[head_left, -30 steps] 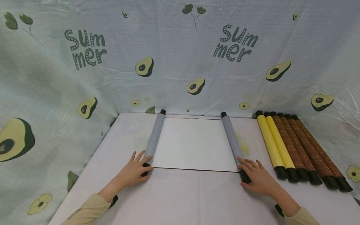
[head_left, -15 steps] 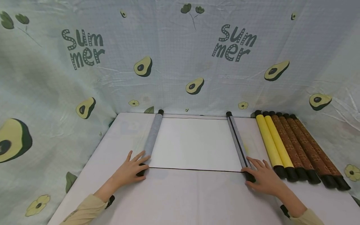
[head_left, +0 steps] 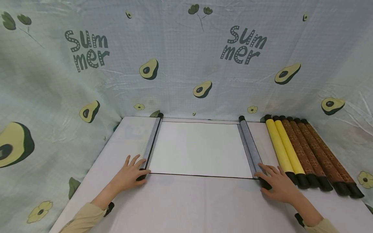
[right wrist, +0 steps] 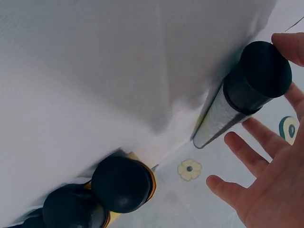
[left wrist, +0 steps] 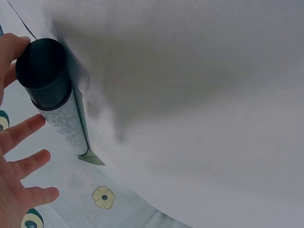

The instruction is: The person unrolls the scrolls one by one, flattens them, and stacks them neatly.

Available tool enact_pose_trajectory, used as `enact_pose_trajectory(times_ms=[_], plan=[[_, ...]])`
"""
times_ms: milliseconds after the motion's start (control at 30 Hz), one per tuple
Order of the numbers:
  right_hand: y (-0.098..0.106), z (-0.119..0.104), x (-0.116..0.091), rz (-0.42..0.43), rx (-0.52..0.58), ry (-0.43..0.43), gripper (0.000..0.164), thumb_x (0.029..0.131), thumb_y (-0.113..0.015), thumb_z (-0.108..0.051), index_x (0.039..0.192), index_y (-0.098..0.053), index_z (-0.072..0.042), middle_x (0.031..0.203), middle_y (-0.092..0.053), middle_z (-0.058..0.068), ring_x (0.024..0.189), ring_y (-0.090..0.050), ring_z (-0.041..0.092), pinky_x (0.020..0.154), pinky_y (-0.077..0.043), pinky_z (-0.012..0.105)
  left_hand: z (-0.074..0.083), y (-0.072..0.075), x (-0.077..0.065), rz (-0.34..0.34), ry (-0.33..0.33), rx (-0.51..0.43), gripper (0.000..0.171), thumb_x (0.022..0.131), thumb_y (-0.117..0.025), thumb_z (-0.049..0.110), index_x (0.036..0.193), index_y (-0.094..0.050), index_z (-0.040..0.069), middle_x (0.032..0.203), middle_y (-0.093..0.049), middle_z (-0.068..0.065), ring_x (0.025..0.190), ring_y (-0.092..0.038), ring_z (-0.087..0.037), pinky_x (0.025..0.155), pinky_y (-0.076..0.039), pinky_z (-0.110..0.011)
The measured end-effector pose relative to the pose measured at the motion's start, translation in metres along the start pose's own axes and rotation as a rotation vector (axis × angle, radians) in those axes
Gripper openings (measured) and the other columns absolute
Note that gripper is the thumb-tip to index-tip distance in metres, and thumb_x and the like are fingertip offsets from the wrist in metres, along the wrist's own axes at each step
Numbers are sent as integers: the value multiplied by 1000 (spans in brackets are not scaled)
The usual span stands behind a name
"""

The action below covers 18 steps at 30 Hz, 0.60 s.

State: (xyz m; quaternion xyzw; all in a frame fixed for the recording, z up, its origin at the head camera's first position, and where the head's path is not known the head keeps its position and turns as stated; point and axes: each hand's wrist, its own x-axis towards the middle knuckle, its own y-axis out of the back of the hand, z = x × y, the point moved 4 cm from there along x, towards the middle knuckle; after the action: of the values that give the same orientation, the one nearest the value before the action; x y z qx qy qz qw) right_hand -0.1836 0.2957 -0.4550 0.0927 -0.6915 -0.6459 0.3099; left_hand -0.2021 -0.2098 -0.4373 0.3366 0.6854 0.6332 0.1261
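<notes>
In the head view a blank white scroll (head_left: pixel 201 149) lies partly unrolled between two grey rolls with black end knobs. My left hand (head_left: pixel 128 174) rests at the near end of the left roll (head_left: pixel 151 139), its thumb and a finger touching the knob. The left wrist view shows that black knob (left wrist: pixel 45 71) with the other fingers spread straight. On the right roll (head_left: pixel 250 142) my right hand (head_left: pixel 279 184) lies the same way. Its thumb touches the black knob (right wrist: pixel 263 71) in the right wrist view, with straight fingers spread beside the roll.
Two yellow rolls (head_left: pixel 279 145) and several brown patterned rolls (head_left: pixel 323 155) lie side by side at the right of the white-covered table (head_left: pixel 201 207). A printed curtain (head_left: pixel 180 48) with avocados hangs behind and on both sides.
The two rolls have moved apart, the left one leftward and the right one rightward, with my hands on them. More of the white sheet shows between them.
</notes>
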Motion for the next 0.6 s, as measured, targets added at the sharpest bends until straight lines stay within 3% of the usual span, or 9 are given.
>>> enact_pose_trajectory(times_ms=[133,267,467,600], plan=[[1,3,-3,20,-15,16,43,64,-76,-27,104,-62,-24,128,-45,15,111,-43,33,87,-30,61,-2,0,-5,66,-5,1,19,71,-71,28,90,-69,23,117,-54,-12,116,-43,-42,88,-33,-64],[0,4,-5,22,-20,33,45,61,-77,-27,104,-62,-23,130,-43,15,112,-42,33,86,-30,62,-4,-1,-7,106,-24,-10,22,69,-73,27,88,-65,20,118,-57,-9,117,-45,-38,86,-32,-65],[0,4,-6,24,-36,53,50,58,-79,-25,105,-61,-22,135,-42,9,113,-43,32,83,-32,65,-5,-2,-11,43,-15,-8,37,66,-75,31,98,-62,17,120,-57,-7,119,-44,-34,88,-30,-66],[1,4,-7,15,-45,48,50,59,-78,-25,106,-59,-22,134,-43,8,113,-44,30,84,-32,64,-8,-1,-13,17,22,-16,35,69,-73,27,102,-64,19,120,-56,-10,118,-44,-37,89,-30,-66]])
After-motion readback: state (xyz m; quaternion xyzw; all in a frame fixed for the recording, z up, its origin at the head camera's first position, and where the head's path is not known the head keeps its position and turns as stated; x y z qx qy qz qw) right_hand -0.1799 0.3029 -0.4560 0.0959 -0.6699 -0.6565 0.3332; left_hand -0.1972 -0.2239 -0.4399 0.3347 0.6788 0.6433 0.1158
